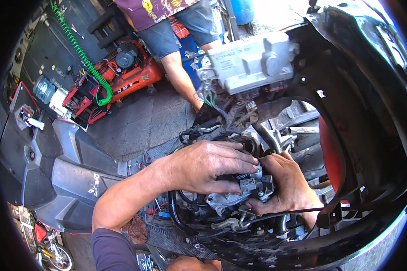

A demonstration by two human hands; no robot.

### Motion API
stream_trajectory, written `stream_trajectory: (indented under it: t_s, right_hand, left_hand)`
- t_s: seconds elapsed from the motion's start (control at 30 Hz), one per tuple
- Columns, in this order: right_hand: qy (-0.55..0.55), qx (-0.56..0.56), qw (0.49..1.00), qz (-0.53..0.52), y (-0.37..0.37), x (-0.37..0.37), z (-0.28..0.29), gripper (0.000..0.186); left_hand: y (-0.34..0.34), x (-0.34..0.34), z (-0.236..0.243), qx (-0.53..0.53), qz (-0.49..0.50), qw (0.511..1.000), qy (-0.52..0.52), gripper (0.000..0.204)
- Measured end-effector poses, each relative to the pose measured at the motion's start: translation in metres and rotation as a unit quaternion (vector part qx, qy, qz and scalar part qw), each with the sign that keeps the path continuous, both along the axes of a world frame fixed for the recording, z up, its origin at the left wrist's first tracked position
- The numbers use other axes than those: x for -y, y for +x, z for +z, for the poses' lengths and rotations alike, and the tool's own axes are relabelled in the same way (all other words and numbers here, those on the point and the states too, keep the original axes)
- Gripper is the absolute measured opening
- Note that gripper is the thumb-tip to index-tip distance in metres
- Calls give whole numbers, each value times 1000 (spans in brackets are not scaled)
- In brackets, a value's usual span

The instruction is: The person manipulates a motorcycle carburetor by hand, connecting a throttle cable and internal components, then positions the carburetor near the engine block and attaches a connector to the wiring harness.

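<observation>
Inside the opened body of a motor scooter, both my hands are on a silvery throttle body (228,199) with grey and black plug sockets. My left hand (208,165) reaches in from the left, fingers curved over its top and thumb against its near side. From the right, my right hand (290,184) grips its other side, with thumb and fingers bent around it. A black cable (289,211) crosses in front of my right wrist. Part of the throttle body and its seat are hidden under my fingers.
Above my hands hangs a grey-white metal box (253,63) with wires. The black scooter frame (371,113) curves round the right. Dark body panels (86,178) lie left. Behind stand a person (181,36) and a red compressor (133,74) with a green coiled hose (83,52).
</observation>
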State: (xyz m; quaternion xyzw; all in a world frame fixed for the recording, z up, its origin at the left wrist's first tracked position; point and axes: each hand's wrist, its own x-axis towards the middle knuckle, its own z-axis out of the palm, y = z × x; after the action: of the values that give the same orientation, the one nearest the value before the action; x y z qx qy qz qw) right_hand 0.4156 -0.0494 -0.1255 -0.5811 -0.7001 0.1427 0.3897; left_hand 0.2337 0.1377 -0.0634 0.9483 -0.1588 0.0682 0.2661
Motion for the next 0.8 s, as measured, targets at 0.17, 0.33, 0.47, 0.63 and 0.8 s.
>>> stream_trajectory:
  t_s: [0.17,0.33,0.47,0.63,0.8]
  right_hand:
    - [12,4,997,-75,-4,5,-2,96]
    - [17,20,996,-81,-1,8,0,92]
    - [25,-18,998,-49,-8,-4,10,86]
    - [-67,-91,992,-55,-23,-26,23,83]
    - [-162,-121,976,-78,-24,-32,37,91]
  left_hand:
    - [-30,9,10,-3,200,978,-55,58]
    - [-93,49,9,-47,431,885,-171,61]
    - [-104,56,0,-13,435,892,-125,42]
    - [-89,39,-24,118,497,841,-181,20]
    - [-79,29,-35,153,466,856,-160,20]
